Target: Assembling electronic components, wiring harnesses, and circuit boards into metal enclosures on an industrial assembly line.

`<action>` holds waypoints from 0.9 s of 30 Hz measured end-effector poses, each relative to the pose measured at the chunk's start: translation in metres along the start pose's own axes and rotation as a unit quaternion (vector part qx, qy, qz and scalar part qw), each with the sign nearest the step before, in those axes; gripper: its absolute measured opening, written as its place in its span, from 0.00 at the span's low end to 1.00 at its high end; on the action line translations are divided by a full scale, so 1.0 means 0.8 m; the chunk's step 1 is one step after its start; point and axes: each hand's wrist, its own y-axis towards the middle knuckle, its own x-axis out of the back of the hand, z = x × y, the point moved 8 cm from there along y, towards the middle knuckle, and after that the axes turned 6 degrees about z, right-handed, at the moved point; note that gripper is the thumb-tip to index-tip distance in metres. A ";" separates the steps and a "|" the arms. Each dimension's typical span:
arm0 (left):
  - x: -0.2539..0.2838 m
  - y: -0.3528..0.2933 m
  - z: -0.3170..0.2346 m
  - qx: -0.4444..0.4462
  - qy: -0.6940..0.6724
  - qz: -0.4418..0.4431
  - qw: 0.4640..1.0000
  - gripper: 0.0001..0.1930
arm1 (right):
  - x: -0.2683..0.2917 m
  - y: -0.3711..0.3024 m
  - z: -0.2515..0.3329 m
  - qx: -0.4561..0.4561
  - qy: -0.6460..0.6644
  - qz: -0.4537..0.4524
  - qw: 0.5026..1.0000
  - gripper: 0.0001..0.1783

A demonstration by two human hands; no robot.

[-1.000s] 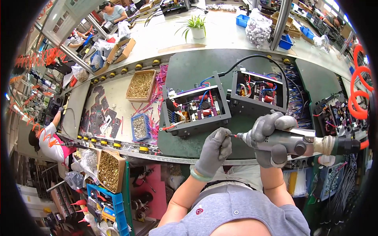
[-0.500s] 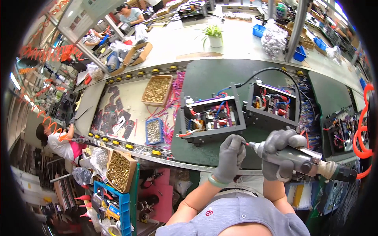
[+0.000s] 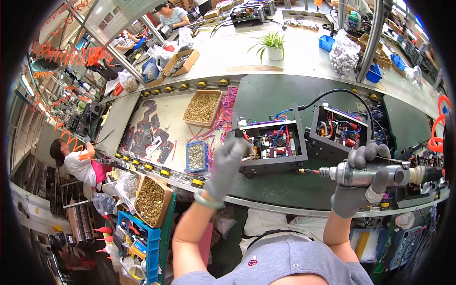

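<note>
My right hand [image 3: 359, 183], in a grey glove, is wrapped round a silver air screwdriver [image 3: 370, 174] held level above the bench edge. A small brass-coloured screw [image 3: 302, 170] appears to sit at the tip of its bit, pointing left. My gloved left hand [image 3: 227, 166] is at the near left corner of a black open metal case [image 3: 273, 164]; motion smears its fingers, and whether they hold a lead there is hidden. Inside the case are a circuit board, red and blue wires and a red-and-white lead end [image 3: 247, 136] close to my fingertips.
A second black case [image 3: 327, 144] stands right of the first, with a black cable [image 3: 332, 91] arching over. Left are a cardboard tray of brass parts [image 3: 203, 108], a blue tray of small metal parts [image 3: 196, 156] and pink wires. A red coiled air hose [image 3: 434, 130] hangs at right.
My left hand has left the screwdriver's tip and moved left to the case's near left corner. The screwdriver has shifted right and lies more level in my right hand. The whole view has slid rightward.
</note>
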 end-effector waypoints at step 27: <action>-0.086 0.070 -0.012 -0.134 0.780 0.223 0.570 0.07 | 0.002 -0.031 -0.033 -0.139 0.019 0.015 0.990 0.28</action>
